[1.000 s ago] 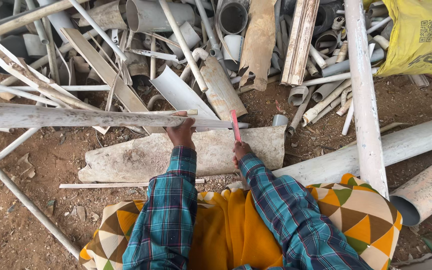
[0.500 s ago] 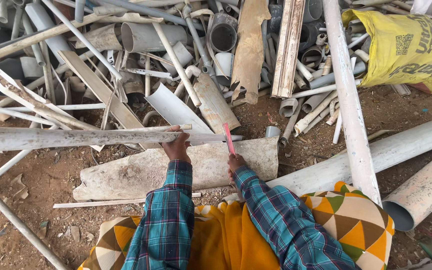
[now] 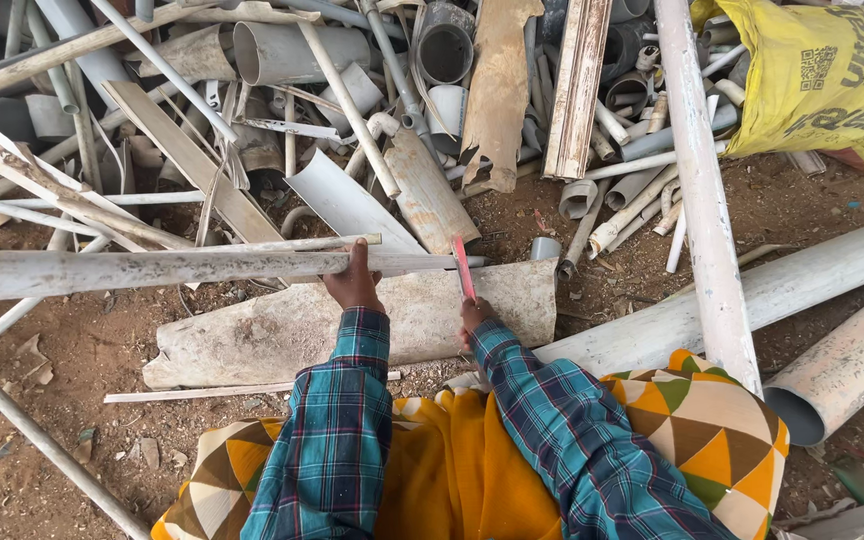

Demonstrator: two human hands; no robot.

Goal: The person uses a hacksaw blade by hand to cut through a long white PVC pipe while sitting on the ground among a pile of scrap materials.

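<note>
A long pale strip (image 3: 152,268), cut off at nine o'clock, is gripped by the left hand (image 3: 354,285); a red blade (image 3: 463,267) is clasped by the right hand (image 3: 472,315), its grip half hidden.

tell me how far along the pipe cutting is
Done: nothing visibly cut through. In hand: the left hand pins the long dirty pipe on the broken slab, while the right hand sets a red blade near its end. Left: the whole cut.

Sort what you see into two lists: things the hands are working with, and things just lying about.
In use: left hand pressing the long white pipe; right hand holding the red saw blade; broad curved pipe piece beneath.

Lying about: yellow sack; grey pipe offcuts; wooden plank; large white pipes.
</note>
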